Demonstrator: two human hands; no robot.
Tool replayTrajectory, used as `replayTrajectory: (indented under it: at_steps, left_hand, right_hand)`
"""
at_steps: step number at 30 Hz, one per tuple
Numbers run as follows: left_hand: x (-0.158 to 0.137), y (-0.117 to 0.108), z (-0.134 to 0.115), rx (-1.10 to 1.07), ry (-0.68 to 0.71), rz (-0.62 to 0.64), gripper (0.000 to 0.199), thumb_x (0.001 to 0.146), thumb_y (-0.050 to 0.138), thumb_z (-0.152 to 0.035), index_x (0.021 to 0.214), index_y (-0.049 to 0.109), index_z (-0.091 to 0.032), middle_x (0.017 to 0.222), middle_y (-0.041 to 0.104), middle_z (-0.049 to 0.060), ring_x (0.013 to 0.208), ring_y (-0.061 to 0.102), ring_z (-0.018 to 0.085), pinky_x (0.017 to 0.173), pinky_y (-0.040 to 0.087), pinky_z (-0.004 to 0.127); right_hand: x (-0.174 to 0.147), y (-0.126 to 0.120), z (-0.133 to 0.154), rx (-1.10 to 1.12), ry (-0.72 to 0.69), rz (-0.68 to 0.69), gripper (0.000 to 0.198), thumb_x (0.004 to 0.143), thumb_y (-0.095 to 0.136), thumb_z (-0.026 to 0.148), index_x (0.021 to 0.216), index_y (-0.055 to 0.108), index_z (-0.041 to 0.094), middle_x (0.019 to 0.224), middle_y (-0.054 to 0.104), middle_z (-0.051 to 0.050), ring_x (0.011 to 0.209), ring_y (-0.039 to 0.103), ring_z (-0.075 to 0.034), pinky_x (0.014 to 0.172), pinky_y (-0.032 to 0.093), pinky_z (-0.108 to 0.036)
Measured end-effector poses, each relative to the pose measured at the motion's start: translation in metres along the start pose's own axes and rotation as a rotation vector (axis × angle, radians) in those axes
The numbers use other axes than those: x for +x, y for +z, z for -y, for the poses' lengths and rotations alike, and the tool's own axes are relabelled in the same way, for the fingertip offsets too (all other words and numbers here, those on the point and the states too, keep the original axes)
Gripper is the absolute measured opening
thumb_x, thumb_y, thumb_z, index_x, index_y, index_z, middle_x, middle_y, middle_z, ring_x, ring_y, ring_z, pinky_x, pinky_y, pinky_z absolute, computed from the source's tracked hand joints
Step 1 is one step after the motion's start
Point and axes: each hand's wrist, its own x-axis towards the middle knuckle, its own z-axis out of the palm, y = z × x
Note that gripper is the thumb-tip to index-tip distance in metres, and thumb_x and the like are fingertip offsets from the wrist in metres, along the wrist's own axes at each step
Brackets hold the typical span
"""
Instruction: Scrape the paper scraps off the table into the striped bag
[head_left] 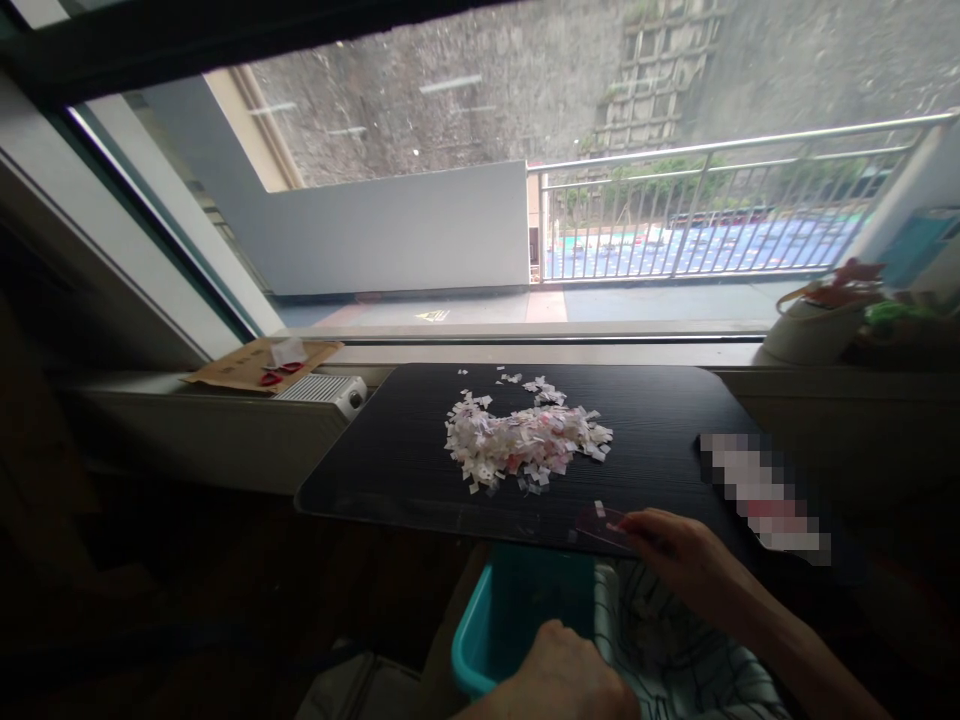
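Observation:
At the table's near edge, my right hand point(679, 550) pinches a thin, see-through pinkish plastic piece point(592, 522) that lies low over the black tabletop. A small white paper scrap point(599, 508) is on or beside it. Farther back, a heap of small cut paper pieces point(517, 440), mostly white with some pink, covers the middle of the table point(375, 450). Below the edge stands a teal bin point(517, 610) with its mouth up. My left hand point(559, 670) is closed over the bin's near side, its fingertips hidden.
A phone-like dark object point(761, 500), its face pixelated, lies at the table's right. On the left sill rest red-handled scissors point(281, 373) on a brown envelope point(232, 365), near a white radiator point(322, 390). A pale planter point(806, 330) stands right, before the window.

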Motion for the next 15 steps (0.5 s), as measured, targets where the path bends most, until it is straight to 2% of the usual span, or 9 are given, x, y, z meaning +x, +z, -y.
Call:
replayTrajectory:
  at_steps: [4,8,12,15]
  left_hand:
    - [-0.007,-0.019,-0.008,-0.025,-0.029,0.092,0.015,0.083,0.055,-0.019,0.083,0.069,-0.014,0.082,0.073,0.015,0.075,0.07,0.032,0.064,0.05,0.04]
    - [-0.007,-0.024,-0.01,-0.042,-0.016,0.065,0.014,0.082,0.057,-0.019,0.084,0.069,-0.012,0.083,0.073,0.015,0.075,0.07,0.034,0.066,0.051,0.043]
    - [-0.007,-0.012,-0.003,-0.02,-0.015,0.007,0.011,0.08,0.059,-0.021,0.077,0.068,-0.014,0.076,0.072,0.013,0.07,0.069,0.032,0.058,0.048,0.037]
    - [-0.018,0.008,0.009,-0.04,-0.003,-0.113,0.012,0.08,0.062,-0.026,0.073,0.067,-0.018,0.067,0.07,0.006,0.061,0.067,0.024,0.054,0.042,0.028]
  right_hand:
    - [-0.001,0.0,0.009,0.019,-0.032,0.068,0.023,0.088,0.05,0.028,0.09,0.072,0.022,0.08,0.072,0.0,0.068,0.063,-0.015,0.062,0.046,-0.023]
    - [0.002,0.001,0.017,-0.008,-0.04,0.037,0.025,0.09,0.048,0.029,0.091,0.071,0.02,0.081,0.072,-0.001,0.067,0.062,-0.014,0.062,0.045,-0.023]
    - [0.002,0.0,0.021,-0.018,-0.062,0.096,0.024,0.09,0.048,0.029,0.086,0.071,0.021,0.076,0.07,0.0,0.064,0.06,-0.013,0.059,0.044,-0.023]
    - [0.002,-0.009,0.013,-0.051,-0.041,0.013,0.023,0.09,0.049,0.03,0.088,0.071,0.021,0.079,0.07,-0.001,0.068,0.062,-0.015,0.063,0.047,-0.024]
